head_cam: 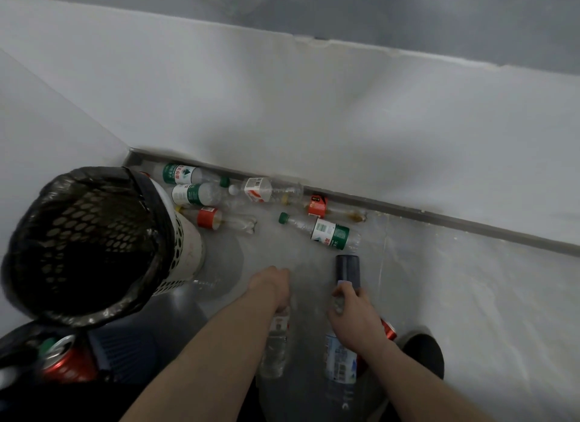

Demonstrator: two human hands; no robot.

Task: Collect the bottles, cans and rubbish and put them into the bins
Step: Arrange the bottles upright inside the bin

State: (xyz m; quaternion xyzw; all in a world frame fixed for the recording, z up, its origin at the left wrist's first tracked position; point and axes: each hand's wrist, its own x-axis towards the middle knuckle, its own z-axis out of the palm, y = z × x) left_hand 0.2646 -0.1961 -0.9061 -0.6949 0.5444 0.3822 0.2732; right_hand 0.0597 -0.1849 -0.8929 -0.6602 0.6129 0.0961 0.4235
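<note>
My left hand [272, 284] grips the neck of a clear bottle with a red label [277, 343], which hangs down below it. My right hand [353, 316] grips a clear bottle with a blue label [340, 363]. A dark can [347, 268] sticks out past its fingers and a red can [388, 329] shows behind the wrist; how these two are held is hidden. Several bottles lie on the floor along the wall: green-labelled ones [181, 174] [192, 194] [330, 233], red-labelled ones [208, 218] [317, 206] and a white-labelled one [259, 189].
A white perforated bin with a black liner [188, 242] stands at the left, close to the corner. At the bottom left a dark bin [122, 346] holds a red can [67, 363]. White walls close off the left and far sides. A black shoe [424, 354] is at the lower right.
</note>
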